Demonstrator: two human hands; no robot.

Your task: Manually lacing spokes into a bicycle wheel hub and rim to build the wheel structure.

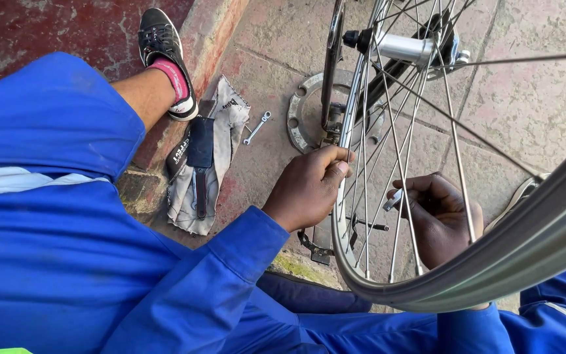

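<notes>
The left hand (309, 187) is closed around the rim of the bicycle wheel (361, 216), with the thumb and fingers wrapped over its near edge. The right hand (437, 216) is seen through the spokes, on the far side of the wheel; its fingers are curled and pinched on a small silvery tool (394, 198) that is set against one spoke. The wheel is held upright between the two hands, so that the rim lies just beside the left hand, while the gripped spoke runs its long axis from the rim up toward the shiny hub (404, 46) at the top. The spoke being worked is nearer the right hand.

Farther out, on the paved floor (532, 98), a round metal stand plate (306, 111) is seen behind the wheel. To its left a small spanner (257, 127) lies beside a dirty rag (221, 164) carrying a black tool (200, 164). A black shoe (165, 59) with a pink sock is seen beyond.
</notes>
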